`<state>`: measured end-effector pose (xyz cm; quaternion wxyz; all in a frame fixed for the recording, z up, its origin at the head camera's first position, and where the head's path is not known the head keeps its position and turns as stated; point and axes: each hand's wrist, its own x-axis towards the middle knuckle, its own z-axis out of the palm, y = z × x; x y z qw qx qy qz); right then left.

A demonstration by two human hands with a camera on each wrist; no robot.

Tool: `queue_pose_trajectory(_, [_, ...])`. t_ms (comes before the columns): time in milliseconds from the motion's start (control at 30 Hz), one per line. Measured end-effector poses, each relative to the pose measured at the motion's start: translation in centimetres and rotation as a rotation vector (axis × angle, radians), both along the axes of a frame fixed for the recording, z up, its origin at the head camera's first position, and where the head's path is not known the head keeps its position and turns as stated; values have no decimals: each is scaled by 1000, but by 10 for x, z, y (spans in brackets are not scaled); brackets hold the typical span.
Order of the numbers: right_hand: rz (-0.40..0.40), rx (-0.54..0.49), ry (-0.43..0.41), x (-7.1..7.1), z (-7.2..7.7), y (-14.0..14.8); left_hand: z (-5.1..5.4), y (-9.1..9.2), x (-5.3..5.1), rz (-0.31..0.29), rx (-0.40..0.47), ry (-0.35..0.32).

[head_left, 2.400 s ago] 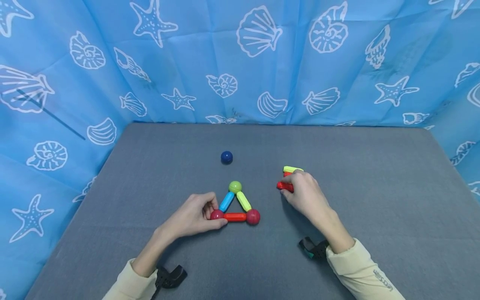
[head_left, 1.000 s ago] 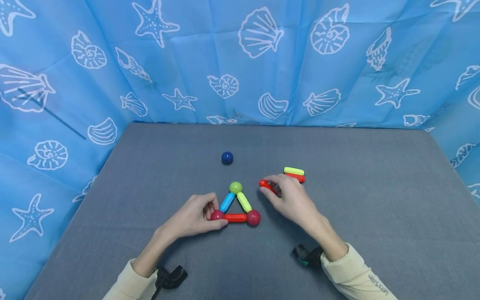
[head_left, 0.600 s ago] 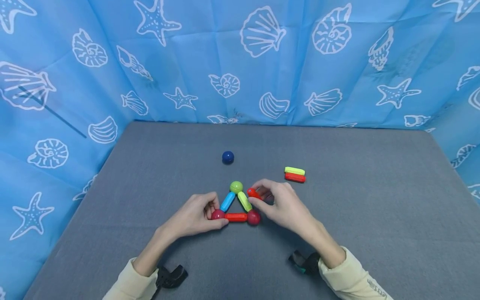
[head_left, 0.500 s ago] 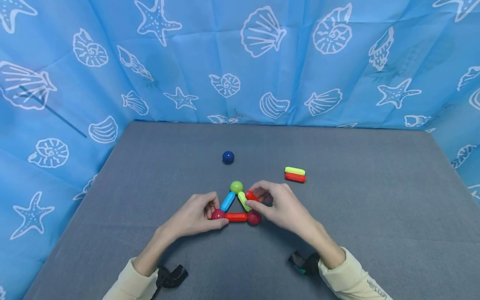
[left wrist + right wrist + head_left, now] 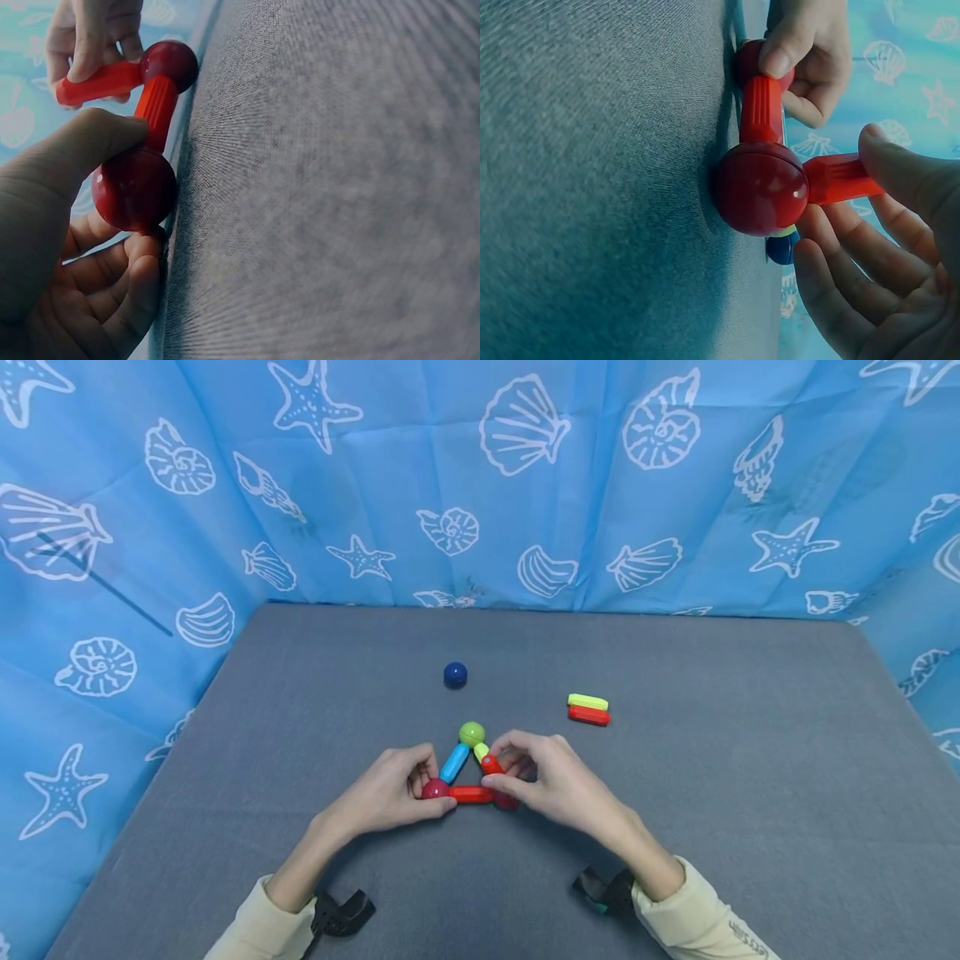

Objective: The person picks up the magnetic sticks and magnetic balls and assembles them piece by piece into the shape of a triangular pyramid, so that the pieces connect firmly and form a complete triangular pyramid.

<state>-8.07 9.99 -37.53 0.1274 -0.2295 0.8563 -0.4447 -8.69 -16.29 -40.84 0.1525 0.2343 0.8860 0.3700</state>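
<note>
A triangle of magnetic balls and rods lies on the grey table. Its corners are a green ball [image 5: 472,734], a dark red ball [image 5: 435,789] at left and another dark red ball [image 5: 761,189] at right. A blue rod [image 5: 454,763], a yellow-green rod [image 5: 481,751] and a red rod [image 5: 471,794] join them. My left hand [image 5: 393,787] holds the left ball between thumb and fingers. Between thumb and fingers, my right hand [image 5: 555,777] pinches a second red rod [image 5: 840,178], which stands up from the right ball, its end touching it.
A dark blue ball [image 5: 455,675] sits behind the triangle. To the right, a loose yellow-green rod [image 5: 588,702] and a loose red rod [image 5: 589,716] lie side by side. A blue shell-print curtain [image 5: 480,485] hangs beyond the table [image 5: 735,760].
My right hand has picked a red rod from the loose rods and carried it left and nearer, onto the triangle's right ball. The left hand has stayed on the left ball.
</note>
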Motion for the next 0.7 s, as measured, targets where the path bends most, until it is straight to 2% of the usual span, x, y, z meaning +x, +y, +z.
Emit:
queue_pose_trajectory(467, [18, -7, 14, -1, -2, -1, 1, 0, -1, -7, 9, -7])
queue_pose_trajectory(600, [31, 0, 17, -3, -2, 5, 2, -1, -1, -14, 17, -15])
queue_pose_trajectory(700, [10, 17, 34, -7, 0, 14, 3, -2, -1, -16, 26, -26])
